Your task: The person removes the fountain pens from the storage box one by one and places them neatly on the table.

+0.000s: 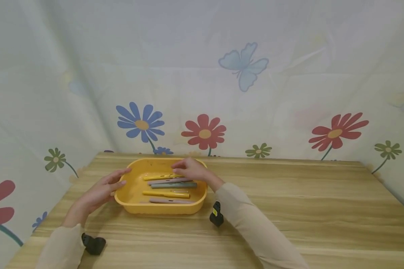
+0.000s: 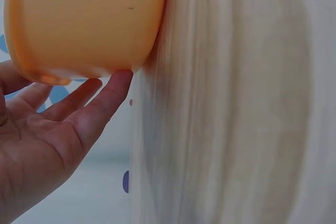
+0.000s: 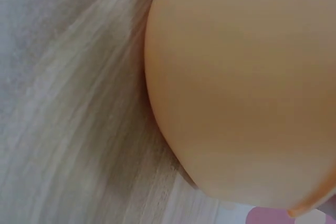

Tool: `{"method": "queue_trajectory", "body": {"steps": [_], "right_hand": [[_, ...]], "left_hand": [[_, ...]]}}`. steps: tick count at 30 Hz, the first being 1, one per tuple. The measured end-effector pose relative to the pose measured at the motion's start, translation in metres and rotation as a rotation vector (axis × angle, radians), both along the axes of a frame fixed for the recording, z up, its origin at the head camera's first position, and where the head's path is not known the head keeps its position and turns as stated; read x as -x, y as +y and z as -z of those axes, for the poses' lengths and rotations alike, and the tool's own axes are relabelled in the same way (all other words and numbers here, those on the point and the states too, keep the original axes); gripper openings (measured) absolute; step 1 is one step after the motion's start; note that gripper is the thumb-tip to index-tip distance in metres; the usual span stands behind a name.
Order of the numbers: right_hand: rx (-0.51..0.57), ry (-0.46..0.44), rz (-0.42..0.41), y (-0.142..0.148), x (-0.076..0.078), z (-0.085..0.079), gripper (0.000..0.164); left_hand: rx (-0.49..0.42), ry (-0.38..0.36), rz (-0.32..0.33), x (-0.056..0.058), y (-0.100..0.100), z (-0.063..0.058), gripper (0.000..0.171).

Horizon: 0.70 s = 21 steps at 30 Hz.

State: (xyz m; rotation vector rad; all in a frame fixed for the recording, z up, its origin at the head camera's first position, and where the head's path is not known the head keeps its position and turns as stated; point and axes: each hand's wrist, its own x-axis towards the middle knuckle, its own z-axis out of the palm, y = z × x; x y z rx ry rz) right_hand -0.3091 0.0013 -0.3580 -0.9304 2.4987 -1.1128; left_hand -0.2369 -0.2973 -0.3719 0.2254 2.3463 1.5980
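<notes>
A yellow plastic basin (image 1: pixel 161 209) sits on the wooden table with several pens lying in it. My left hand (image 1: pixel 102 190) grips its left end, the thumb over the rim; the left wrist view has fingertips (image 2: pixel 122 80) against the outer wall. My right hand (image 1: pixel 193 170) reaches over the back right rim, its fingers at the right end of the rear yellow pen (image 1: pixel 159 177); whether they pinch it is hidden. Nearer lie a pale pink pen (image 1: pixel 168 181), a grey-green pen (image 1: pixel 173 185), another yellow pen (image 1: pixel 166 194) and another pale pink pen (image 1: pixel 170 201).
The wood-grain table (image 1: pixel 289 209) extends to the right of the basin. Behind it hangs a pale cloth (image 1: pixel 276 97) printed with flowers and a butterfly. Black wrist devices, one on the left (image 1: pixel 94 244) and one on the right (image 1: pixel 217 215), sit by the sleeves.
</notes>
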Motion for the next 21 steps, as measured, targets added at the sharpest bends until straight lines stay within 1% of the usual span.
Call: {"method": "queue_trajectory", "body": {"steps": [2, 6, 11, 17, 21], "right_hand": [[-0.024, -0.001, 0.0, -0.002, 0.002, 0.002, 0.031], [-0.068, 0.019, -0.025, -0.006, 0.004, 0.005, 0.029], [-0.118, 0.072, -0.056, -0.01, 0.006, 0.008, 0.027], [-0.227, 0.135, -0.092, -0.018, 0.005, 0.009, 0.028], [-0.276, 0.19, -0.083, -0.022, 0.005, 0.011, 0.027]], "left_hand": [[0.002, 0.001, 0.001, 0.0, 0.0, 0.0, 0.059], [0.002, 0.002, -0.001, 0.0, 0.0, 0.0, 0.059], [0.0, 0.001, -0.004, 0.0, 0.0, 0.002, 0.059], [0.0, 0.013, -0.006, -0.001, -0.001, 0.001, 0.058], [-0.001, 0.016, -0.004, -0.002, 0.0, 0.0, 0.059]]}}
